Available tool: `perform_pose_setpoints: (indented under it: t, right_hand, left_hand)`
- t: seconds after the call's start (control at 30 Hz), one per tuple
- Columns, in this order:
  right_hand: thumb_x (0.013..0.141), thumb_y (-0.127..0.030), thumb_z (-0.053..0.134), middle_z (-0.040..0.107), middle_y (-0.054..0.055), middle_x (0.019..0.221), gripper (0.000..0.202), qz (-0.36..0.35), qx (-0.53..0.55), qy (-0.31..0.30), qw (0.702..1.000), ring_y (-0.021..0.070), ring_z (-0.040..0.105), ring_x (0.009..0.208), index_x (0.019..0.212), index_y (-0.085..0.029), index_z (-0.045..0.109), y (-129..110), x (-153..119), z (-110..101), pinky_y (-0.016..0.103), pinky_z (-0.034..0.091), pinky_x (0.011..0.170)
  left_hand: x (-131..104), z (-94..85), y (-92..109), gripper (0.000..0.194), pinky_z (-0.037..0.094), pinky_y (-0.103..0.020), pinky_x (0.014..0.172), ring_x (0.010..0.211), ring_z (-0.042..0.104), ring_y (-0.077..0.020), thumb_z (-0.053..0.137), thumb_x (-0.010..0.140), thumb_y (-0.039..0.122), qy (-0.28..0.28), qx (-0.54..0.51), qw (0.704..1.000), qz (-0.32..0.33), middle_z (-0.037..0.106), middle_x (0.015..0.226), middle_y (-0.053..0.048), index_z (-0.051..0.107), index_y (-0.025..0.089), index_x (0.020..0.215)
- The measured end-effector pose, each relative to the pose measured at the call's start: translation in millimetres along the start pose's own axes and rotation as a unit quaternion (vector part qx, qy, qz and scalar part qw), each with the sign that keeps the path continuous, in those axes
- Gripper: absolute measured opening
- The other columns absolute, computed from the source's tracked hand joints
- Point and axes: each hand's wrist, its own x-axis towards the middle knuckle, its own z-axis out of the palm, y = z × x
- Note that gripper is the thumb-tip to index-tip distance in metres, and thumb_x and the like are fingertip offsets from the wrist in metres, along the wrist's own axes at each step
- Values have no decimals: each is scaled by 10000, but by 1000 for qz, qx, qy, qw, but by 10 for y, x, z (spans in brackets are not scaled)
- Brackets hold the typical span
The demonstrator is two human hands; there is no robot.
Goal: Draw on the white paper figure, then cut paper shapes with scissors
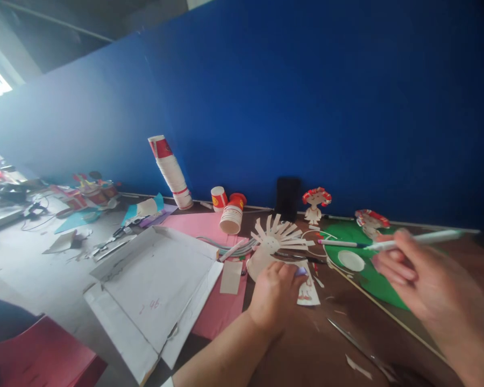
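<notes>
My left hand [273,293] is closed low over the table, with a small purple object [301,271] showing at its fingertips; its exact kind is hard to make out. Partly under those fingers lies a white paper piece with a drawn figure [305,296]. Raised on the right, my right hand [407,274] grips a white marker pen [423,238] with a greenish end. Left of this hand, a pink-tipped pen [339,243] appears over the green sheet [381,277]. Just beyond my left hand sits a paper cup cut into spread strips [272,244].
An open white cardboard box [157,293] rests on the left over pink paper [221,317]. A leaning stack of paper cups [171,174] stands against the blue partition [306,97]. Scissors [355,341] lie in front. A cut-out paper figure [314,207] is beside a black phone-like slab [287,198].
</notes>
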Motion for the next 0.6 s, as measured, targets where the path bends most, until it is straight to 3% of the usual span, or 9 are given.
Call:
perform_pose_setpoints:
  t: [0.03,0.2,0.43,0.53,0.6]
  right_hand:
    - [475,-544,1031,453,-63,568,537,15,19,-10,1000,5,324,458,680,-149,730,37,-6,4,168,272,402]
    - [535,-543,1016,439,-66,542,478,41,22,-54,997,17,322,459,694,-155,787,268,-60,47,168,291,404]
    - [558,-600,994,480,-52,556,501,48,-8,-45,998,37,363,466,717,-162,808,392,-84,43,187,316,405]
    - [520,-639,990,478,-54,538,555,54,-41,-39,997,48,373,457,746,-161,822,434,-98,37,198,310,400]
    - [512,-645,984,455,-59,505,564,58,-68,-35,995,64,378,455,764,-166,829,453,-108,43,208,307,399]
  left_hand:
    - [-7,5,4,218,541,-313,723,776,687,-214,564,1056,298,10,3,1000,5,721,820,-64,671,183,904]
    - [-4,-40,-53,227,551,-325,737,795,687,-223,531,1069,294,21,17,999,27,715,839,-72,690,178,955]
    - [12,-76,-48,248,576,-342,794,862,702,-231,521,1071,294,21,-25,999,31,738,916,-89,734,170,1099]
    - [25,-105,-35,268,575,-361,833,901,701,-234,540,1055,290,51,-89,995,-15,743,952,-102,747,159,1164]
    - [72,-151,-38,242,571,-358,830,877,693,-221,584,1021,284,80,-175,976,-97,739,921,-89,765,158,1119]
